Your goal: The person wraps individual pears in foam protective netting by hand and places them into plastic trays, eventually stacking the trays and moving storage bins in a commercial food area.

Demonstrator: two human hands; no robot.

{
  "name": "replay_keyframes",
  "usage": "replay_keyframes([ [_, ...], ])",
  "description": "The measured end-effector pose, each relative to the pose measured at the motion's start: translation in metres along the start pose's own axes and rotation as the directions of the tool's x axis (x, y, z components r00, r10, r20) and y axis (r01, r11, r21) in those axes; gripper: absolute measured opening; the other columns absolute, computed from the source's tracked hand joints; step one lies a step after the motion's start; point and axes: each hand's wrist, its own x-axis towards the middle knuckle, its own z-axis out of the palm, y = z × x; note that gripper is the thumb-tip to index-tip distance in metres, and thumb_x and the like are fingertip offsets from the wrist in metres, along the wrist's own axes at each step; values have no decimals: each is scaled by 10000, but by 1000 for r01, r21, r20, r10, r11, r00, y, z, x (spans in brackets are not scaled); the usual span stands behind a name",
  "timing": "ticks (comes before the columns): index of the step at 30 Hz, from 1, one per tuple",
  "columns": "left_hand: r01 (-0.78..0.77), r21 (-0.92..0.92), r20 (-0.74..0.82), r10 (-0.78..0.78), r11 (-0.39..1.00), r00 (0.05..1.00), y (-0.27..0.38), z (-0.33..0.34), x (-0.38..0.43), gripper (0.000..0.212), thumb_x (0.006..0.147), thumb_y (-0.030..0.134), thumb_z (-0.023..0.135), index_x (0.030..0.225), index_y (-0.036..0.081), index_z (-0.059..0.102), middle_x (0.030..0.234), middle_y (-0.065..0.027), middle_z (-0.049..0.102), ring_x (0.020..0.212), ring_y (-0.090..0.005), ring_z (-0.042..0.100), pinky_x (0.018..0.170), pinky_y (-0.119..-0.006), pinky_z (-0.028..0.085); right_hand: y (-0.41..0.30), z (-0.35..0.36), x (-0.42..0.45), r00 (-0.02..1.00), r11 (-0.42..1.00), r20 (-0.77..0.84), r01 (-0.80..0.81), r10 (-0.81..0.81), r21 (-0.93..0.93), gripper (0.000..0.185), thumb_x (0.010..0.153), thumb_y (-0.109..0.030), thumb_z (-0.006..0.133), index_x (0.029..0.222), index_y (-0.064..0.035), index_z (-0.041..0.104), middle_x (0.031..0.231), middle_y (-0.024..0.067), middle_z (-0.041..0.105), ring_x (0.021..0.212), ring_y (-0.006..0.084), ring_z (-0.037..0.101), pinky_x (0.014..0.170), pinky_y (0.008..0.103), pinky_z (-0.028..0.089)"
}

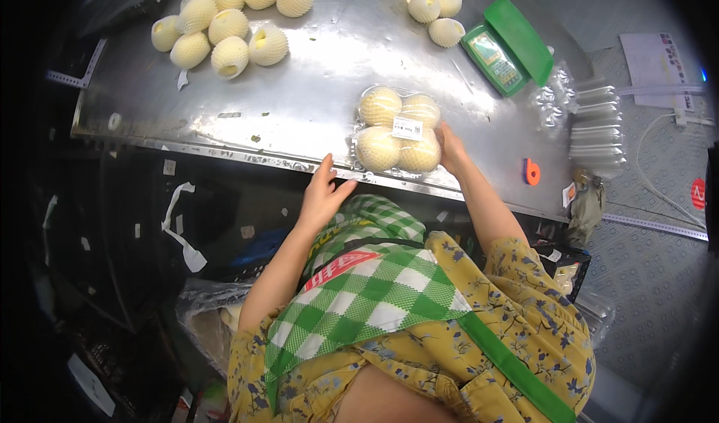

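A clear plastic clamshell pack [400,129] lies at the front edge of the metal table. Inside it are several round fruits in pale yellow foam net sleeves, and a white printed label [408,129] is on its top. My right hand [453,149] grips the pack's right side, its fingers partly hidden by the pack. Just left of the pack, my left hand [327,191] is at the table edge with fingers apart and nothing in them.
Foam-sleeved fruits [229,25] cluster at the back left, with more sleeved fruits [438,6] at the back. A green-lidded electronic scale [494,57] stands at the right. Beyond it are stacked clear plastic trays [596,122]. An orange ring-shaped object [532,172] lies near the right front.
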Motion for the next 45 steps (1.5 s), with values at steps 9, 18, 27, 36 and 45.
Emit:
replay_keyframes([
  [9,349,-66,228,-326,935,917,13,16,88,833,816,265,693,1399,-68,201,1153,-184,529,974,-210,570,799,-295,469,20,-7,-19,957,892,-68,286,-281,349,366,903,-177,506,1225,-3,484,1135,102,572,1087,210,517,944,337,400],
  [18,383,-128,106,-371,915,922,52,33,123,875,859,327,626,1426,-23,60,1336,-214,393,1210,-287,439,901,-475,424,50,12,-75,856,492,516,-448,-4,747,821,846,-485,355,1335,154,189,1387,299,259,1297,398,313,1067,456,294],
  [27,369,-426,50,-385,826,921,32,71,95,775,850,298,645,1375,-10,166,1310,-192,417,1185,-288,464,933,-471,419,61,33,-56,956,804,249,-269,156,530,199,856,-121,573,1008,5,552,1021,104,606,934,202,577,878,347,441],
  [36,482,-327,144,-461,813,876,41,44,92,553,891,203,583,1349,55,311,1232,-138,506,1115,-220,518,907,-369,437,32,24,-29,981,823,-66,188,-181,536,195,938,-225,509,872,-45,541,889,31,558,791,126,523,720,288,438],
  [45,92,-277,25,-89,956,996,139,-114,7,491,878,124,591,1324,71,392,1107,-90,598,992,-156,589,834,-278,456,-31,-1,-11,779,778,-111,584,-617,-232,119,849,-148,527,792,-45,546,720,0,496,643,92,426,565,252,349],
])
